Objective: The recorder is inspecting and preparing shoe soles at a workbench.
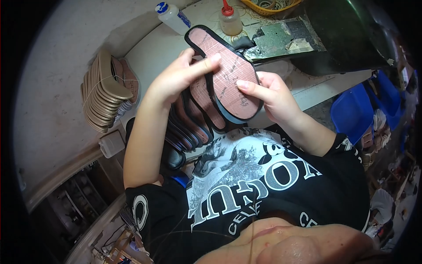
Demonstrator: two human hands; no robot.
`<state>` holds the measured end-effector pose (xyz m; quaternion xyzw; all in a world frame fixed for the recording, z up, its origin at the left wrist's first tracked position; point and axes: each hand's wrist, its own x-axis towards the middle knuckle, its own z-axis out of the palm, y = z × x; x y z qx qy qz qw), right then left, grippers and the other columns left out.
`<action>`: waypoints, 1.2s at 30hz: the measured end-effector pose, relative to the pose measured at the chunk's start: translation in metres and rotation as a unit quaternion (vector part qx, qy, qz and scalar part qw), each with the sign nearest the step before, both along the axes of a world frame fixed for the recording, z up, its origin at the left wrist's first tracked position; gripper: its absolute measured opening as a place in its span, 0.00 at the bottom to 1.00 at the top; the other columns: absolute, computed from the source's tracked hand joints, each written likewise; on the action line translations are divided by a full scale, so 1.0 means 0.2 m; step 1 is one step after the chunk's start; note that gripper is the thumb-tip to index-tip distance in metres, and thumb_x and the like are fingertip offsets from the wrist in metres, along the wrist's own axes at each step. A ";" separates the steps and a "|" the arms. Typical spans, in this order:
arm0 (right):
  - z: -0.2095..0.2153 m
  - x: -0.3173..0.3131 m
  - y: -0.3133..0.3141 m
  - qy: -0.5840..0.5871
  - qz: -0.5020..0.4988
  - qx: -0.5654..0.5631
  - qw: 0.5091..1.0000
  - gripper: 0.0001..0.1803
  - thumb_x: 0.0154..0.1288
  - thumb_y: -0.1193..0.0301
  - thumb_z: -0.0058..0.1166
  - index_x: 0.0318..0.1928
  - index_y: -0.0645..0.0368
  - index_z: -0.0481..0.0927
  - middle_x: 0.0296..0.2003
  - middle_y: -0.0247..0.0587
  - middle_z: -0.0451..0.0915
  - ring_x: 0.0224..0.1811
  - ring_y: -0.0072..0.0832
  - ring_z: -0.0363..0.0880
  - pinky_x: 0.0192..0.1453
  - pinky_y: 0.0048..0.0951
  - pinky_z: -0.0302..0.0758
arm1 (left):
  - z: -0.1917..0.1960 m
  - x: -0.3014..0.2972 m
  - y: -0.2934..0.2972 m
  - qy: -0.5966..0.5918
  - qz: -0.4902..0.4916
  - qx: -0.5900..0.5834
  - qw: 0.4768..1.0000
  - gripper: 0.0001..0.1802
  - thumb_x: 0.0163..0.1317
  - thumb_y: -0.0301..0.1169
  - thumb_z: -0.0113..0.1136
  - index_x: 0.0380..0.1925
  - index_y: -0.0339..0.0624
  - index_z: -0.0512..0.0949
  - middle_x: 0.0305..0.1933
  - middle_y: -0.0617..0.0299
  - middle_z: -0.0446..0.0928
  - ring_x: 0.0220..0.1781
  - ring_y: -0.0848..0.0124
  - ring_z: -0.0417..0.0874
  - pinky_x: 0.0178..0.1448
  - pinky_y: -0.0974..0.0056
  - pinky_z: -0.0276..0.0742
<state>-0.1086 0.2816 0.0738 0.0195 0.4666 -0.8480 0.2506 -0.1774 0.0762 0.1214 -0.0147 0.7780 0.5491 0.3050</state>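
Note:
A pink insole (228, 81) with black edging and dark handwriting is held up over the white work table. My left hand (180, 72) grips its left edge, the thumb lying on the pink face. On the right edge, my right hand (274, 94) pinches the wider part between thumb and fingers. A strip of blue shows beneath that wide end. Just under and left of it lie several more pink insoles (209, 108) with black edges, overlapping in a row. My left wrist partly covers that row.
A green machine (283, 39) stands at the back right. Nearby are a red-tipped bottle (230, 22), a white bottle (173, 17) and a yellow basket (271, 8). Tied gold insoles (103, 94) sit at left. A blue chair (351, 108) is at right.

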 end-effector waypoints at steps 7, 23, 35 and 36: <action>0.00 -0.01 -0.04 -0.018 0.000 -0.030 0.999 0.15 0.67 0.67 0.55 0.47 0.67 0.80 0.40 0.37 0.82 0.40 0.18 0.79 0.47 0.22 0.75 | -0.07 0.03 0.02 0.007 0.049 0.110 0.993 0.41 0.48 0.40 0.74 0.54 0.22 0.66 0.51 0.46 0.74 0.53 0.64 0.77 0.60 0.65 0.70; 0.01 -0.02 -0.09 -0.052 0.011 -0.028 0.998 0.16 0.67 0.65 0.52 0.41 0.69 0.80 0.32 0.48 0.83 0.29 0.26 0.83 0.37 0.24 0.81 | -0.03 -0.32 -0.05 0.037 -0.243 0.032 0.969 0.38 0.48 0.38 0.73 0.60 0.37 0.70 0.54 0.56 0.75 0.58 0.69 0.73 0.65 0.66 0.64; 0.07 -0.05 -0.13 -0.085 -0.032 -0.033 0.995 0.20 0.70 0.61 0.51 0.47 0.68 0.79 0.38 0.46 0.84 0.35 0.28 0.85 0.39 0.20 0.81 | 0.03 -0.23 -0.10 0.038 -0.160 -0.092 0.982 0.24 0.51 0.45 0.72 0.38 0.39 0.75 0.31 0.67 0.75 0.32 0.79 0.74 0.33 0.73 0.70; 0.07 -0.05 -0.13 -0.079 -0.034 -0.024 0.996 0.20 0.70 0.61 0.51 0.48 0.67 0.79 0.38 0.46 0.84 0.35 0.28 0.85 0.40 0.20 0.80 | -0.01 -0.22 -0.11 0.051 -0.145 -0.070 0.986 0.23 0.52 0.45 0.72 0.36 0.39 0.74 0.28 0.68 0.74 0.28 0.81 0.73 0.29 0.74 0.68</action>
